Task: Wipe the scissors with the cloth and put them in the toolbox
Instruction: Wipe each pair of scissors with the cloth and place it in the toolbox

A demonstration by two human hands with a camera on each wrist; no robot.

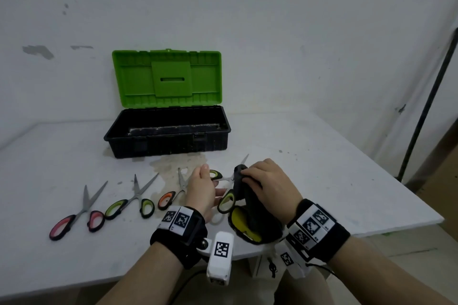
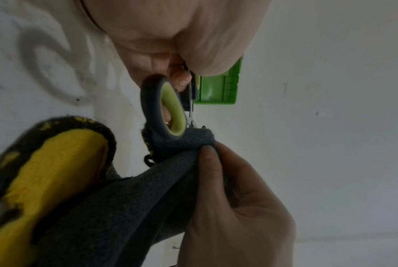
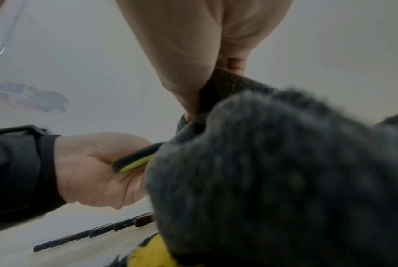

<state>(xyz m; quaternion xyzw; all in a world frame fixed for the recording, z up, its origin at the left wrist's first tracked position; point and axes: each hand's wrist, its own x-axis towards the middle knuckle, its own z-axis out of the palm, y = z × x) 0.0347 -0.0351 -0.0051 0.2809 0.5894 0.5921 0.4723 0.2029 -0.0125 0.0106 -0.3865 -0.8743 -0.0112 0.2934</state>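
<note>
My left hand (image 1: 202, 189) holds a pair of green-handled scissors (image 1: 226, 202) by the handles, above the table's front middle. My right hand (image 1: 269, 184) pinches a dark grey cloth (image 1: 250, 208) with yellow patches around the blades; one blade tip (image 1: 245, 158) sticks out past the cloth. In the left wrist view the scissors' handle loop (image 2: 168, 110) meets the cloth (image 2: 129, 207), pinched by my right hand (image 2: 218, 173). The right wrist view shows the cloth (image 3: 273, 171) close up and my left hand (image 3: 97, 171) on the handle (image 3: 134, 159). The black toolbox (image 1: 168, 131) stands open behind, its green lid (image 1: 167, 78) upright.
Three more pairs lie on the white table (image 1: 322, 156) to the left: pink-handled scissors (image 1: 79, 213), green-handled scissors (image 1: 133, 202), and orange-handled scissors (image 1: 173, 193) partly behind my left hand. A dark pole (image 1: 426, 111) leans at the right. The table edge runs close below my wrists.
</note>
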